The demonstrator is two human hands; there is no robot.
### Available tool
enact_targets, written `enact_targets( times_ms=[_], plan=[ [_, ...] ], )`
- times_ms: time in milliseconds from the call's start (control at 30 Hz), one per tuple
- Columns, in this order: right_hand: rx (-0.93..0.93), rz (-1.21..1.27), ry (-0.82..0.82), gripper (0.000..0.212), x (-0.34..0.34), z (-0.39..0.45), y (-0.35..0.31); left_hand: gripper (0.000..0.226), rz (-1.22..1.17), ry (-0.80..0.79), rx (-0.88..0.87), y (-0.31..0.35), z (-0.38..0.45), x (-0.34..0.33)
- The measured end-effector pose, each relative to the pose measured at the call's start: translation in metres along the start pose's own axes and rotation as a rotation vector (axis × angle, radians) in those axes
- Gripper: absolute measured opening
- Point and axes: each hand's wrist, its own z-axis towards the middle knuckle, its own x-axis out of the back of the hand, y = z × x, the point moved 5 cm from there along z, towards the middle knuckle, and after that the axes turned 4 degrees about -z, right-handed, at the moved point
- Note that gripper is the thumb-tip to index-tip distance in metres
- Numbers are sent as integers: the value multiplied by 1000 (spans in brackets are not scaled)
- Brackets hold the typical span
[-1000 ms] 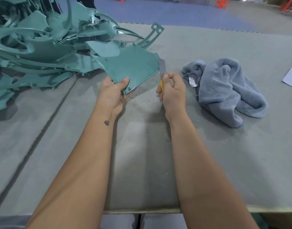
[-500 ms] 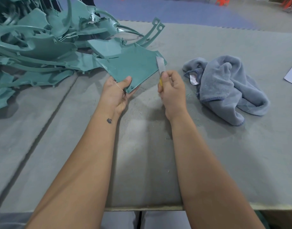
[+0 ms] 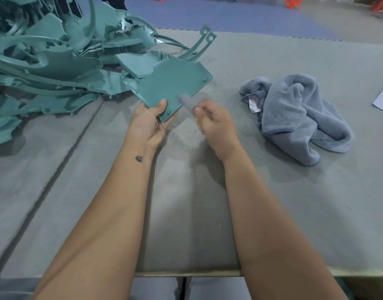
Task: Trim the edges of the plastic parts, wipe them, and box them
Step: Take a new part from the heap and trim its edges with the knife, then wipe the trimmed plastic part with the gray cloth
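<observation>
Teal plastic panel [image 3: 171, 87] pinched at near corner by left hand [image 3: 148, 124] grip, thumb on top | right hand [image 3: 216, 124] grips blurred knife [image 3: 187, 102] at panel's right edge | parts pile [image 3: 56, 61] behind-left | grey towel [image 3: 298, 113] right on counter [image 3: 186, 213]

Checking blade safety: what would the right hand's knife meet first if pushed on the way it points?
Probably the teal panel that the left hand holds; the right hand and blade are blurred, so depth is unclear.
</observation>
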Motion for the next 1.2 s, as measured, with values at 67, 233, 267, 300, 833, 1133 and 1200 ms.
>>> enact_targets(
  times_ms=[67,233,267,300,833,1133,1200],
  plan=[
    [22,-81,-70,31,-5,-2,-2,19,-28,-10,-1,1,0,-1],
    [-134,1,299,25,23,-6,-1,25,-2,-15,-75,12,2,4],
    [-163,-177,358,23,30,-6,0,27,16,-29,-97,14,2,3],
    [-189,-446,357,22,34,-6,-1,30,34,-46,-117,15,2,2],
    [-316,-946,434,69,161,24,-33,40,186,-51,-115,5,1,-5],
    [-225,-273,92,19,178,-16,-23,41,268,-51,-120,0,4,-3],
    [-436,-57,-16,31,180,-24,-21,41,294,-54,-133,-1,4,-4]
  ],
)
